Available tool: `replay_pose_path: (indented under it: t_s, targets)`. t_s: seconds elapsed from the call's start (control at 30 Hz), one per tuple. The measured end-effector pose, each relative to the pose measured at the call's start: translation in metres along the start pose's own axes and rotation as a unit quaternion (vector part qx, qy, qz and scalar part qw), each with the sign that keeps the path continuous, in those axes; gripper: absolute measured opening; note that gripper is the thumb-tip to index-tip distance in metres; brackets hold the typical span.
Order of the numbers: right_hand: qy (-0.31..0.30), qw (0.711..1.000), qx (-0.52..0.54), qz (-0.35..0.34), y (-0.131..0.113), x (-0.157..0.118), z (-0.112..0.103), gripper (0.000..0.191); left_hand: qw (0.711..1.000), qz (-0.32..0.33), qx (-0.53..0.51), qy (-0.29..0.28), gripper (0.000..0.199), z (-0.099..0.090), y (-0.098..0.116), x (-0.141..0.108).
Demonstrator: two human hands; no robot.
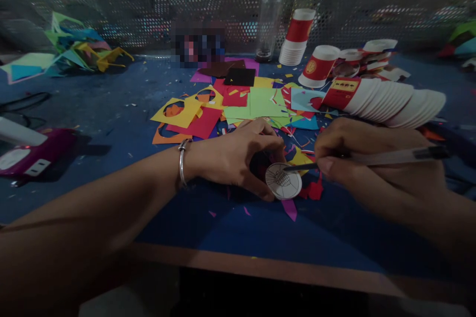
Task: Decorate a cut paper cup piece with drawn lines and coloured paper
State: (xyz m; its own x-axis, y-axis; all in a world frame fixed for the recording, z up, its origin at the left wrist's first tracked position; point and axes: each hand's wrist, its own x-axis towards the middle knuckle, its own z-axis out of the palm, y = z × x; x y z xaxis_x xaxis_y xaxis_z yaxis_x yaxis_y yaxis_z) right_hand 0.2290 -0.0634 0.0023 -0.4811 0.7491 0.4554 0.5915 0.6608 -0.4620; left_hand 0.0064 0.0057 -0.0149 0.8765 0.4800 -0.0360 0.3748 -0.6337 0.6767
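Note:
My left hand (249,158) is closed around a small round piece with a white face (284,188). It looks like the base of a paper cup, though its sides are mostly hidden by my fingers. Black lines form a grid and spokes on that face, which is turned toward me. In my right hand (375,173) is a pen (390,157) with a translucent barrel and a dark end. Its tip touches or hovers just over the drawn lines; I cannot tell which. Red and purple paper scraps (289,209) lie just below the round piece.
Coloured paper sheets (267,103) and cuttings spread behind my hands. Stacked paper cups (386,99) lie at right, near a standing red-and-white cup (319,67), a cup stack (296,37) and a clear bottle (268,20). A purple power strip (55,151) sits left; folded paper (80,44) lies behind.

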Motion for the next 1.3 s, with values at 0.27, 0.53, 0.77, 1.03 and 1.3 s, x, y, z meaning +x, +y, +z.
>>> replay_pose_path:
  t_s: [0.27, 0.53, 0.77, 1.03, 1.3]
  targets:
    - [0.016, 1.000, 0.001, -0.005, 0.0035, -0.0035, 0.0015, 0.014, 1.000, 0.013, -0.001, 0.001, 0.048, -0.0003, -0.0019, 0.0003]
    - [0.015, 0.999, -0.029, 0.004, 0.0005, -0.0026, -0.0004, 0.014, 1.000, 0.013, 0.006, 0.002, 0.048, 0.0001, -0.0016, 0.0005]
    - [-0.007, 0.999, -0.048, -0.007, -0.0044, 0.0026, -0.0028, 0.013, 1.000, 0.006, 0.015, -0.001, 0.050, -0.0014, -0.0006, 0.0006]
    - [0.001, 1.000, -0.003, -0.013, -0.0011, -0.0003, -0.0017, 0.014, 1.000, 0.004, 0.008, 0.006, 0.048, -0.0002, 0.0005, 0.0015]
    - [-0.001, 0.999, -0.041, -0.017, -0.0027, 0.0038, -0.0034, 0.014, 1.000, -0.004, 0.009, 0.004, 0.048, 0.0005, 0.0027, 0.0015]
